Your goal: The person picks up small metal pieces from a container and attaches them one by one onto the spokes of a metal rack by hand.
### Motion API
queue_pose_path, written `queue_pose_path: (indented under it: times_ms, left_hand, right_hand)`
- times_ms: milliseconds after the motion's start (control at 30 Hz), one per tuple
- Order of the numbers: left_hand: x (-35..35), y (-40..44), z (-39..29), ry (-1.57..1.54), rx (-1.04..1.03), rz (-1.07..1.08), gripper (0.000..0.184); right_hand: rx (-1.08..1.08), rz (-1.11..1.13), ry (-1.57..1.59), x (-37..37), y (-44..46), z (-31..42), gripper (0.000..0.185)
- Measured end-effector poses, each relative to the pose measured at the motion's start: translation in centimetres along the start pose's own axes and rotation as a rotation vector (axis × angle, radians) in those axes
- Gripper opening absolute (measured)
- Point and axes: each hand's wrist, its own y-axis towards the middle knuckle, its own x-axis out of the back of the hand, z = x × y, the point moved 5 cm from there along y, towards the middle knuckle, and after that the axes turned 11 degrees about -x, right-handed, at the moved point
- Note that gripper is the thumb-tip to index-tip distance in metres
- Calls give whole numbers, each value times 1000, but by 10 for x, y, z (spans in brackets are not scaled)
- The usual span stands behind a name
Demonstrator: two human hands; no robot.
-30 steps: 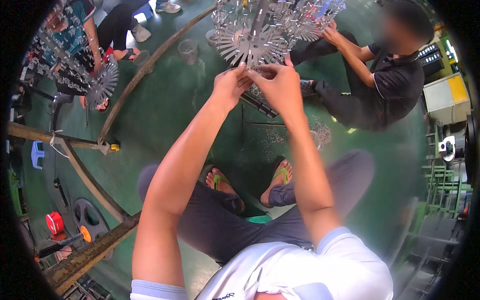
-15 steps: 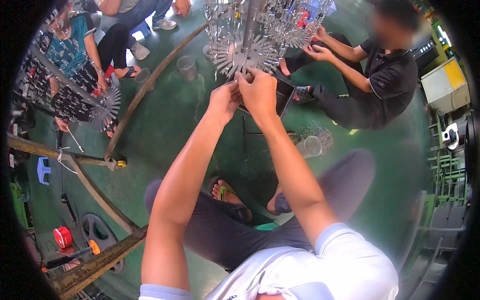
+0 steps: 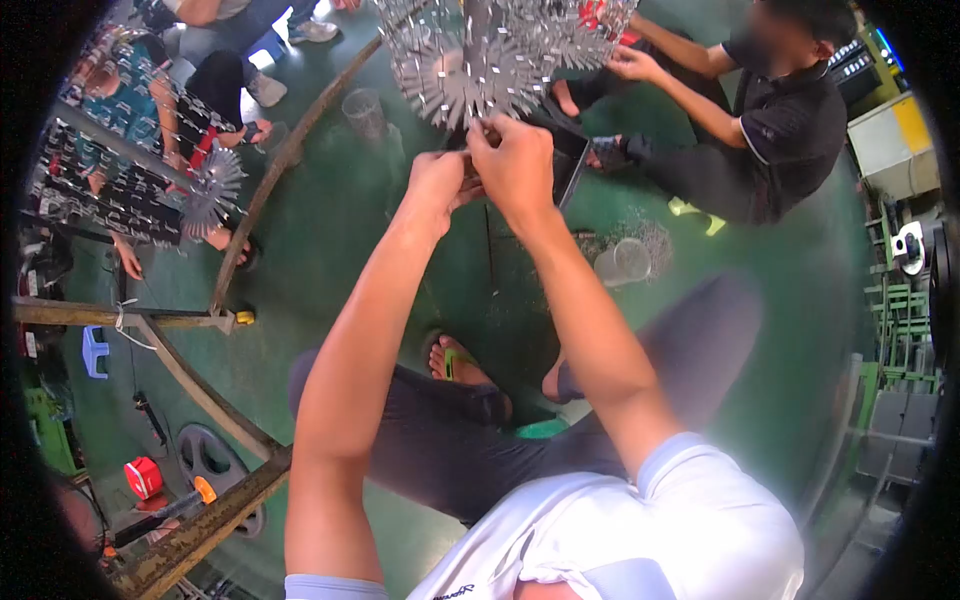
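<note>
My left hand [image 3: 441,188] and my right hand [image 3: 516,165] are close together at the near lower edge of a slotted metal disc [image 3: 432,88]. Thumb and fingers of the right are pinched just below the slots; the left's fingers are curled beside them. Whatever they grip is too small or hidden to make out. The disc sits on an upright post [image 3: 480,40], ringed by many small shiny metal pieces hanging in rows. Partly behind my right hand stands a dark open box [image 3: 574,172].
A clear plastic cup [image 3: 622,262] stands by scattered small metal pieces [image 3: 655,243]; another cup [image 3: 365,113] is further off. A co-worker in black [image 3: 790,130] reaches to the rack from the right. At left are a second disc rack [image 3: 212,190] and long brown bars [image 3: 290,150].
The view has shifted slightly, so the rack sits higher and further left. My hands stay at the disc's edge, still pinched. The co-worker on the right leans slightly differently.
</note>
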Motion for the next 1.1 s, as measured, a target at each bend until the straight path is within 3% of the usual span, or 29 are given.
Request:
queue_pose_path:
  times_ms: [100, 167, 267, 400, 500, 600, 700, 833, 900, 967, 1033, 1100]
  left_hand:
    - [-15, -31, -30, 308, -159, 59, 32]
    - [-11, -25, -31, 761, -313, 108, 34]
    - [-29, -55, -62, 1066, -676, -22, 34]
    - [-44, -65, -71, 735, -1018, -42, 29]
    - [-48, -70, -82, 869, -1051, 11, 15]
    - [-52, -70, -80, 842, -1210, 168, 14]
    - [-48, -67, -78, 808, -1130, 190, 15]
    - [-47, -57, -74, 886, -1234, 169, 13]
    - [-50, -60, -77, 876, -1174, 126, 13]
    - [-47, -53, -74, 820, -1075, 130, 13]
    - [-47, -49, -74, 807, -1007, 132, 14]
    - [-47, -47, -77, 838, -956, 132, 15]
  right_hand:
    - [-17, -3, -37, 12, -3, -5, 23]
    - [9, 32, -39, 21, -6, -8, 22]
    - [77, 3, -45, 35, -11, -12, 23]
    - [68, 104, -60, 49, -18, -9, 30]
    - [100, 115, 39, 51, -22, -11, 29]
    - [62, 93, 31, 51, -20, -25, 27]
    - [18, 92, 31, 48, -24, -33, 27]
    - [-7, 97, 159, 38, -32, -61, 29]
    - [-112, 67, 174, 28, -40, -107, 31]
    - [-371, 31, 91, 15, -52, -173, 35]
    - [-423, -15, -57, 1, -72, -231, 35]
    - [-443, 196, -260, -24, -99, -302, 32]
